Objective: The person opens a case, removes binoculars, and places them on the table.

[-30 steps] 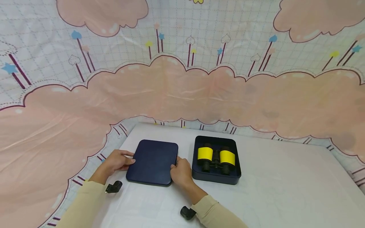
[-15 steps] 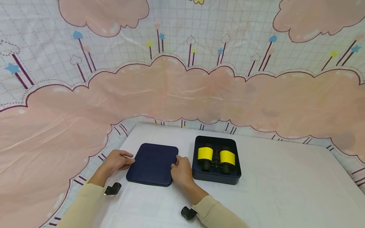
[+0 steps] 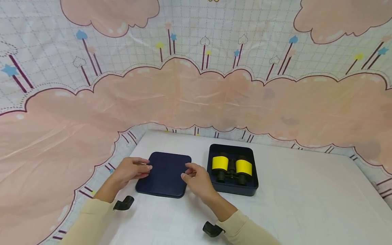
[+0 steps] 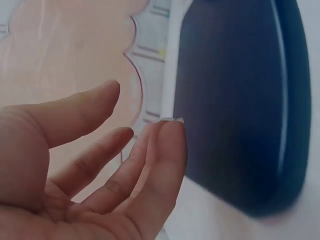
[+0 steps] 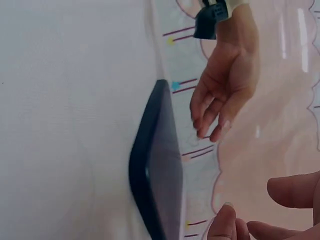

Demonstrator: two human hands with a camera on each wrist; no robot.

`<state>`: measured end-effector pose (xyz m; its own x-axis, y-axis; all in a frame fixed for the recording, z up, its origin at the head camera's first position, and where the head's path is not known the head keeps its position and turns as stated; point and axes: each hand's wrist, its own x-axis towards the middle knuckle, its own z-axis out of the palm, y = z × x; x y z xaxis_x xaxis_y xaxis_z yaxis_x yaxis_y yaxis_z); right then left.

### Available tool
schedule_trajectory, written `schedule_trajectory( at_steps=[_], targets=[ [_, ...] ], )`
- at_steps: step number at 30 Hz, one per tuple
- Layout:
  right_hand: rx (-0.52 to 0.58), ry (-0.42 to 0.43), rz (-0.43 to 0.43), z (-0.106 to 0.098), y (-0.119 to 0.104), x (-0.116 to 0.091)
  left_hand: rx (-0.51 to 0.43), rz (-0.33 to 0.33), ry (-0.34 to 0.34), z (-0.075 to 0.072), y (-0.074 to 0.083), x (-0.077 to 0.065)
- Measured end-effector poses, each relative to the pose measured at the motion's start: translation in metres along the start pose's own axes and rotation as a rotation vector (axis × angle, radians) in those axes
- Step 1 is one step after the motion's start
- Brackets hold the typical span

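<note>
A dark blue square lid (image 3: 165,175) lies flat on the white table. My left hand (image 3: 130,172) hovers by its left edge, fingers loosely bent; in the left wrist view that hand (image 4: 125,180) holds nothing, with a gap between thumb and fingers. Over the lid's right edge is my right hand (image 3: 199,180), its thumb and fingers apart. The right wrist view has the lid (image 5: 165,165) on the table, away from the right hand's fingers (image 5: 224,222). To the right stands a matching dark blue box (image 3: 234,189) with black and yellow binoculars (image 3: 244,167) inside.
The white table (image 3: 306,200) stretches off to the right of the box. A printed cloth with clouds (image 3: 196,98) hangs behind the table and down its left side. Each wrist carries a small black camera mount (image 3: 213,229).
Both hands have let go of the lid and risen from its edges. The lid was lowered flat between the first two frames. The box and binoculars stay put.
</note>
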<state>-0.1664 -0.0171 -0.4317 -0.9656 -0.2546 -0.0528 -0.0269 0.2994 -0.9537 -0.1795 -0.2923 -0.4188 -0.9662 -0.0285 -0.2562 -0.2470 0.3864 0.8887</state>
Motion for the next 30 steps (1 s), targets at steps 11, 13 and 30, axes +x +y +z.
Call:
schedule_trajectory(
  at_steps=[11, 13, 30],
  targets=[
    [-0.018, -0.009, -0.009, -0.041, -0.005, -0.013, -0.09, 0.08, -0.101, 0.032, 0.034, -0.011],
    [-0.025, 0.0, -0.014, -0.049, -0.005, -0.014, -0.098, 0.091, -0.12, 0.038, 0.039, -0.013],
    [-0.137, 0.139, 0.032, -0.112, 0.013, -0.02, -0.199, 0.106, -0.224, 0.096, 0.067, -0.007]
  ],
)
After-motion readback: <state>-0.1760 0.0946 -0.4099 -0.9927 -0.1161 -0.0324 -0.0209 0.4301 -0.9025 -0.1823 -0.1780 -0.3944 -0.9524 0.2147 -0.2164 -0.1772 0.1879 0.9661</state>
